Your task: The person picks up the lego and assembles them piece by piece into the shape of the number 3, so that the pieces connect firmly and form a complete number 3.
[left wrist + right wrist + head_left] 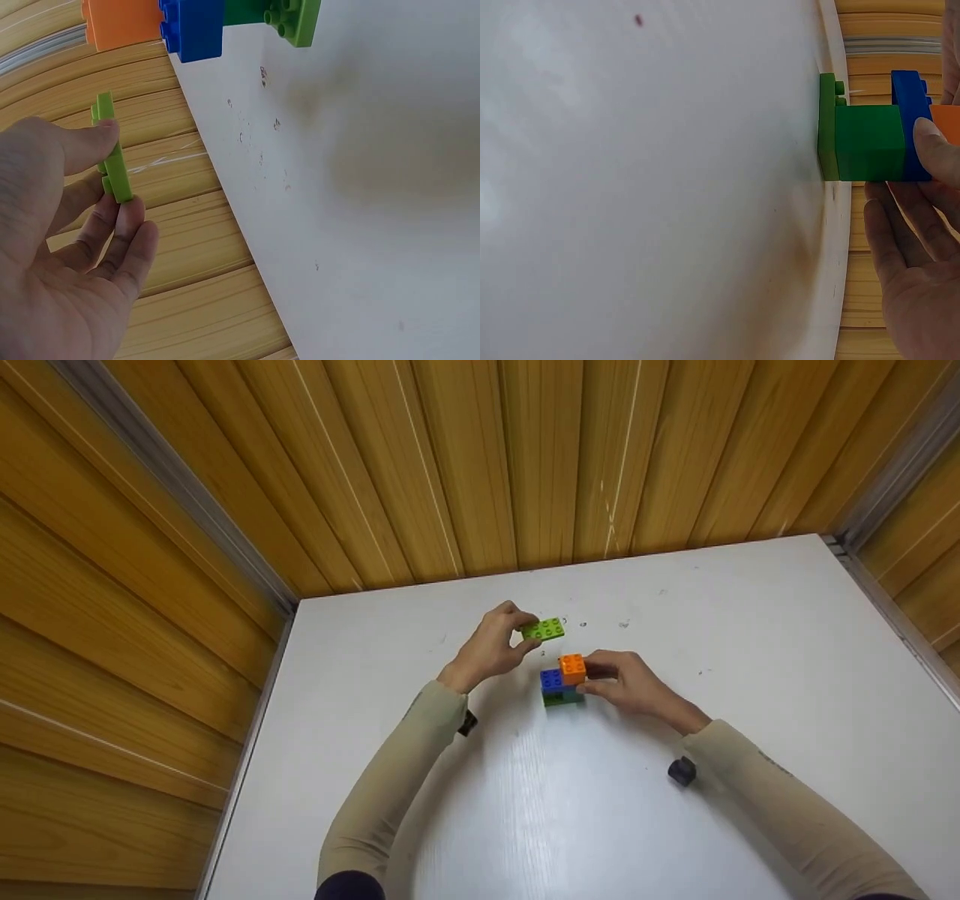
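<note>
My left hand (491, 646) pinches a thin lime-green toy building brick (552, 628) between thumb and fingers, up and to the left of a small stack. With my right hand (632, 687) I grip that stack from its right side. On top is an orange brick (573, 668), offset on a flat blue brick (551, 680). Under the blue one, the right wrist view shows a dark green block (868, 142) on a thin light green base brick (827, 127). The held lime-green brick (116, 161) is apart from the stack. Whether the base touches the tabletop, I cannot tell.
A white tabletop (585, 810) with small dark marks lies beneath both hands. Yellow wood-look panels (480, 465) stand behind it and along the left and right sides. Black wrist cameras (682, 772) are worn at both cuffs.
</note>
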`<action>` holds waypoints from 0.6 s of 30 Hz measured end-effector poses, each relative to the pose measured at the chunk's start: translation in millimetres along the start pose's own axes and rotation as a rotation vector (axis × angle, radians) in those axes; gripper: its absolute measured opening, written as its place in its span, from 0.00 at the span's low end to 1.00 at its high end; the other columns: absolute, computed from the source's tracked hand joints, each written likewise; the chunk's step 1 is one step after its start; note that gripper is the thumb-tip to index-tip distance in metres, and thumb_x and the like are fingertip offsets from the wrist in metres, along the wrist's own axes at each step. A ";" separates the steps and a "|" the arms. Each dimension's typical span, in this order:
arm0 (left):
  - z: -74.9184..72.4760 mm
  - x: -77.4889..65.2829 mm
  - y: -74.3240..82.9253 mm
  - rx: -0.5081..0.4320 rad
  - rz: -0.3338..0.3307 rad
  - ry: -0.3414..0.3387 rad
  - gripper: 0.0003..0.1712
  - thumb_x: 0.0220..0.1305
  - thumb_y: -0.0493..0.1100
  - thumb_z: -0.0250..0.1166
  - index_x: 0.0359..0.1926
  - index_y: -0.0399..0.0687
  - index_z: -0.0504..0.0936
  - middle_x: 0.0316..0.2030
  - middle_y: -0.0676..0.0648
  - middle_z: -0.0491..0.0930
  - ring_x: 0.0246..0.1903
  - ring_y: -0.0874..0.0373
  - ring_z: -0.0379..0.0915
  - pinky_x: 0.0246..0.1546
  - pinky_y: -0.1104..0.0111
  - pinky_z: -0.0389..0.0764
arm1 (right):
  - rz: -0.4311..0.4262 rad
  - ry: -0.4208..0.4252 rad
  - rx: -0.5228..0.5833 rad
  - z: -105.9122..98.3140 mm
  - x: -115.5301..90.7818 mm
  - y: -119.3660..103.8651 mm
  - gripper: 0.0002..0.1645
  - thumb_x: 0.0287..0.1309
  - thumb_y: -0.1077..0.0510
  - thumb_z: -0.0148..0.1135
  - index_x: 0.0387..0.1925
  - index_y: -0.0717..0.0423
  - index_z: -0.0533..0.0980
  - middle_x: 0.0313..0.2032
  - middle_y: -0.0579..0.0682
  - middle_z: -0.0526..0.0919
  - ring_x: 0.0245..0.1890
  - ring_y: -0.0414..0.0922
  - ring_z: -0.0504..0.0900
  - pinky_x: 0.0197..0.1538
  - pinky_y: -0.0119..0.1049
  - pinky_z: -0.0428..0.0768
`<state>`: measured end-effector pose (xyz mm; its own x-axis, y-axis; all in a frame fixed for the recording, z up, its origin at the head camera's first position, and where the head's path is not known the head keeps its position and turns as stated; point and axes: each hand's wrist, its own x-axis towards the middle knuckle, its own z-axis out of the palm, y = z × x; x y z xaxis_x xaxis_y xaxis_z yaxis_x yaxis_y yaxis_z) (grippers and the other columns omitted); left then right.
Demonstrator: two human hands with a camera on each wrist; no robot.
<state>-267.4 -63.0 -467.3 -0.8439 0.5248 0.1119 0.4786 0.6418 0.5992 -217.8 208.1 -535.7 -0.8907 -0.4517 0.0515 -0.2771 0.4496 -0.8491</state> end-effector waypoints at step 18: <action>-5.3 -7.3 13.6 -0.015 0.020 -0.021 0.22 0.74 0.46 0.71 0.64 0.43 0.85 0.51 0.46 0.80 0.53 0.53 0.80 0.63 0.65 0.81 | 0.006 -0.013 0.008 0.0 1.4 0.5 0.22 0.68 0.57 0.74 0.62 0.55 0.84 0.56 0.52 0.89 0.57 0.53 0.87 0.67 0.57 0.81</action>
<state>-256.0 -61.0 -455.8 -0.8285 0.5496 0.1073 0.4918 0.6226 0.6087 -219.2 207.7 -536.1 -0.8876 -0.4588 0.0396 -0.2689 0.4466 -0.8534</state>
